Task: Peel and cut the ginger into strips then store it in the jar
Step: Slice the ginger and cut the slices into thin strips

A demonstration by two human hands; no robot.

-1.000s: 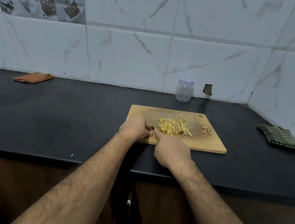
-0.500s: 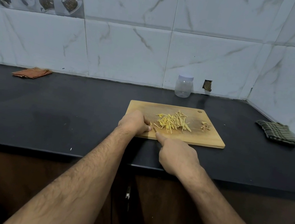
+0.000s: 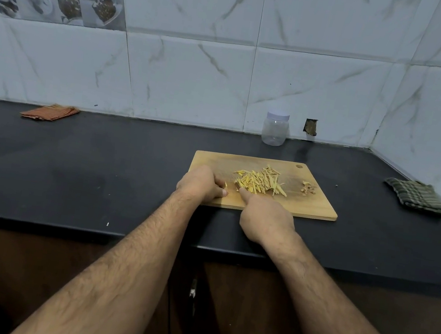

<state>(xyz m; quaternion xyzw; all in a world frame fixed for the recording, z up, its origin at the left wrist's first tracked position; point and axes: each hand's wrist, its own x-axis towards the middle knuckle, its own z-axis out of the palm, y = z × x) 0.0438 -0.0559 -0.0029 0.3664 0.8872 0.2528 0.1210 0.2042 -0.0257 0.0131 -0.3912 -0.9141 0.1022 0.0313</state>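
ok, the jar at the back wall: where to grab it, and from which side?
Take the jar round its clear body, below the white lid, coming from the front over the cutting board. It stands upright against the wall, so the back is closed off; both sides look free. The lid is on, so a grip on the rim is probably no use.

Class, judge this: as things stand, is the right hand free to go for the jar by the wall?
Probably not yet: the right hand grips a knife, though bare counter lies before the jar.
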